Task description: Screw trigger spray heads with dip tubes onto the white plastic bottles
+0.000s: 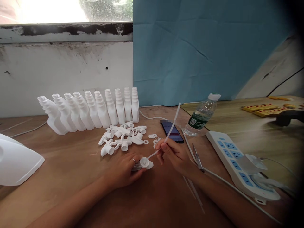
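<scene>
My left hand (123,169), with a ring on one finger, is closed around a white trigger spray head (144,162) low over the table, its round collar facing up. Between the fingers of my right hand (175,155) is a thin translucent plastic tube (172,125). The tube slants up past the fingers, and its lower end reaches the rim of the collar; whether it sits inside cannot be made out. Just beyond my hands lies a pile of white spray heads (123,136). Several small white ring washers (152,136) are scattered beside that pile.
A row of white bottles (95,110) stands along the wall. To the right are a phone (174,133), a water bottle (201,115), a screwdriver (198,157), a power strip (234,158) and cables. More tubes (196,194) lie under my right forearm. A large white bottle (19,161) is at left.
</scene>
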`<state>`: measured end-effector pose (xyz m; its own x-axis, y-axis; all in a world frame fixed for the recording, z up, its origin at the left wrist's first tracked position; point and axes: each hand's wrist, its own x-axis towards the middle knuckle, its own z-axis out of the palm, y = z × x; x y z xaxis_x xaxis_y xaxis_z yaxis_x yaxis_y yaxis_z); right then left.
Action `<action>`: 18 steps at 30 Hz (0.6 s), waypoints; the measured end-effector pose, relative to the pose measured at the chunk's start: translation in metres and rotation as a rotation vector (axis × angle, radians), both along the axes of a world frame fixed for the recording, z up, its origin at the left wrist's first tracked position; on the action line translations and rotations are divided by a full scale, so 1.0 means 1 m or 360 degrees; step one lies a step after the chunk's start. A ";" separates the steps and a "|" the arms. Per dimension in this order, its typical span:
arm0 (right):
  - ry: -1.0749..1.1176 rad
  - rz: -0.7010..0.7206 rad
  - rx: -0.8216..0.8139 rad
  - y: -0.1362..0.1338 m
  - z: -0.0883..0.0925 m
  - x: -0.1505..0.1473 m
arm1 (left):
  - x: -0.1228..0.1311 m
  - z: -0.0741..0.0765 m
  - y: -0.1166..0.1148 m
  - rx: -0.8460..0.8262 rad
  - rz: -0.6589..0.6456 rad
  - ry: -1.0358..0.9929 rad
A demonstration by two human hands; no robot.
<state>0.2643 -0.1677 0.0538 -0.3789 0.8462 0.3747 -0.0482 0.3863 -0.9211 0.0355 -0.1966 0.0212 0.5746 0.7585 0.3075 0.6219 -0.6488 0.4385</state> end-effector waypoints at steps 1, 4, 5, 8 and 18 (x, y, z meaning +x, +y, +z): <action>-0.0002 0.0010 -0.0005 0.000 0.000 0.000 | 0.000 0.000 0.000 0.0004 0.0003 -0.0005; 0.0018 0.0025 -0.0009 0.000 -0.002 0.000 | 0.000 0.000 0.000 0.0012 -0.0011 -0.0028; 0.0024 0.0029 -0.0003 0.001 -0.002 0.000 | 0.000 0.000 0.001 0.0017 -0.0016 -0.0034; -0.0009 0.0043 0.0046 0.001 -0.004 0.001 | 0.001 0.000 0.001 0.0026 -0.0023 -0.0049; -0.0505 0.0081 0.0365 0.001 -0.013 -0.010 | 0.003 -0.001 0.001 0.0071 -0.0037 -0.0022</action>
